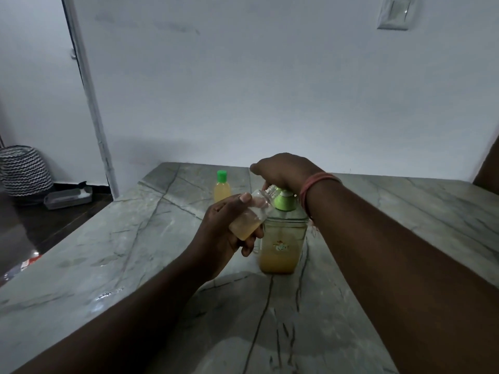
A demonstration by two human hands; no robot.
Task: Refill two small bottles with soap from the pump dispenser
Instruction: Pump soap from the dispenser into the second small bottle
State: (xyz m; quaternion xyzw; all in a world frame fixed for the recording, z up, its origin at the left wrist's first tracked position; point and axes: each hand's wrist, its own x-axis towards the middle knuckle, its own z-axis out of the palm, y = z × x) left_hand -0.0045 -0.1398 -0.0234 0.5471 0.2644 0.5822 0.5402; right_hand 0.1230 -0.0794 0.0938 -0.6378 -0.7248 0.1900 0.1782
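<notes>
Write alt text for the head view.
A left hand tilts an uncapped small bottle to the pump dispenser while the right hand presses its pump. A green-capped bottle stands behind on the marble counter.

Home interior, veined marble counter (pixel 151 238), plain wall, light switch (pixel 394 12), zigzag-patterned laundry basket (pixel 25 171) on floor

Open surface (pixel 81 255) is seen to the left and in front. The centre is occupied by the pump dispenser (pixel 282 238), the held bottle (pixel 251 215) and, behind, a capped bottle (pixel 222 188); the wall (pixel 270 90) closes the far edge.
</notes>
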